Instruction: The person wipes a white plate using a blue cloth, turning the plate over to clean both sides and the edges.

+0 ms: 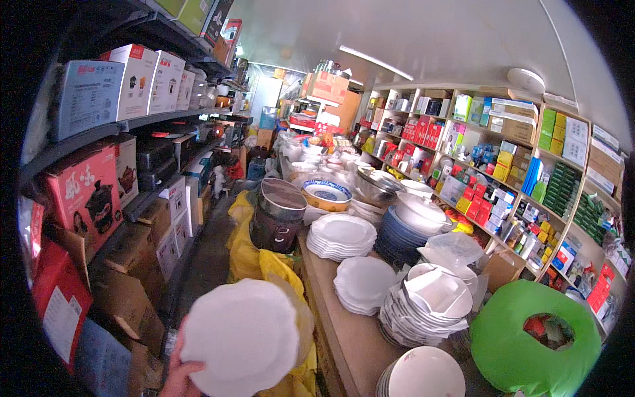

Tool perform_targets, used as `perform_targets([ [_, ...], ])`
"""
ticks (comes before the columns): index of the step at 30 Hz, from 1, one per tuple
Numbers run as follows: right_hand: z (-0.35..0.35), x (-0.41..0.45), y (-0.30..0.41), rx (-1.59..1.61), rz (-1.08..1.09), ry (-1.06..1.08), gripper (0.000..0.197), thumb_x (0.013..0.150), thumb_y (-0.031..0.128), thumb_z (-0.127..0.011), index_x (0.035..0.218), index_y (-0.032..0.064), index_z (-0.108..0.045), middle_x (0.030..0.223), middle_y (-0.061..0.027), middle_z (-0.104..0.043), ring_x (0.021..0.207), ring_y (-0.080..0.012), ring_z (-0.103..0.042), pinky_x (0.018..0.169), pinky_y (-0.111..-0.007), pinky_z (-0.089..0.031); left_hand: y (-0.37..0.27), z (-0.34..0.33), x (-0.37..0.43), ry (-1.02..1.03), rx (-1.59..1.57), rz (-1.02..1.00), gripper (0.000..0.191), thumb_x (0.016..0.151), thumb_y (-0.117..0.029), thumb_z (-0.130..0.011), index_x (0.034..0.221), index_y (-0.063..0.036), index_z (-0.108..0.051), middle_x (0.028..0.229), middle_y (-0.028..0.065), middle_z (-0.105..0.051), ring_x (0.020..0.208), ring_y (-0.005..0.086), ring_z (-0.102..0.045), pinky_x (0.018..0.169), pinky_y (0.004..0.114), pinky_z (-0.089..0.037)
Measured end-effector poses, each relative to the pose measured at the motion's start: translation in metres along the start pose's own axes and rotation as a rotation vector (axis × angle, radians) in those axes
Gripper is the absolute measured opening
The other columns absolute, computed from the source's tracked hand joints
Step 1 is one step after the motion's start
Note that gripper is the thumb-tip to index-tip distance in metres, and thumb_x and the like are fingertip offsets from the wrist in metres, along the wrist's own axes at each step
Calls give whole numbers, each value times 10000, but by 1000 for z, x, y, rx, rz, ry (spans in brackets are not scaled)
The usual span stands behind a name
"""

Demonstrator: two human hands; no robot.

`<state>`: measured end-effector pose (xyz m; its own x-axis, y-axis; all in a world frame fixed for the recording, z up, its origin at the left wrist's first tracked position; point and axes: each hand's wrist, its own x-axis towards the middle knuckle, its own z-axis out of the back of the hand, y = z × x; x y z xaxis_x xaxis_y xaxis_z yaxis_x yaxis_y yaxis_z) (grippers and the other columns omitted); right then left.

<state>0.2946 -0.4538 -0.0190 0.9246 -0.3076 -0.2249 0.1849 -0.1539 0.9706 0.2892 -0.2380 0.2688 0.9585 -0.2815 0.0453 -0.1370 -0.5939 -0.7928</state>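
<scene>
My left hand (182,374) grips the lower left edge of a white scalloped plate (243,337), its thumb over the front rim. The plate is tilted with its broad face towards me, left of a brown table (342,332). My right hand is out of view. On the table nearby stand a short stack of white scalloped plates (365,283) and a taller stack of similar plates (342,233). Closer to me are a stack of round white plates (426,377) and a stack of dishes with paper between them (426,317).
A green plastic bag (516,342) sits at the table's right. Yellow sacking (243,258) and a dark lidded bucket (278,218) stand along its left side. Boxed cookware (84,198) fills the left shelves. Packaged goods fill the right shelving (531,196). An aisle floor (198,293) runs between.
</scene>
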Motion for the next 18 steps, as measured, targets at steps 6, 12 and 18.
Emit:
perform_targets([
  [6, 38, 32, 19, -148, 95, -73, 362, 906, 200, -746, 1183, 13, -608, 1218, -158, -670, 1062, -262, -660, 949, -391, -517, 20, -84, 68, 360, -90, 56, 840, 864, -52, -611, 1584, -115, -183, 1532, 117, -358, 1388, 285, -396, 1140, 472, -376],
  [12, 53, 46, 26, -213, 129, -88, 365, 906, 202, -746, 1185, 13, -608, 1213, -156, -671, 1056, -259, -662, 944, -390, -519, 54, -124, 123, 442, -161, 286, 917, 803, 84, -539, 1596, -167, -151, 1514, 83, -347, 1366, 253, -415, 1147, 426, -369],
  [18, 56, 57, 31, -249, 155, -115, 368, 906, 205, -747, 1188, 12, -607, 1209, -153, -672, 1050, -256, -663, 939, -388, -521, 84, -144, 165, 542, -172, 329, 865, 805, 56, -536, 1575, -148, -200, 1485, 96, -385, 1351, 252, -439, 1109, 416, -423],
])
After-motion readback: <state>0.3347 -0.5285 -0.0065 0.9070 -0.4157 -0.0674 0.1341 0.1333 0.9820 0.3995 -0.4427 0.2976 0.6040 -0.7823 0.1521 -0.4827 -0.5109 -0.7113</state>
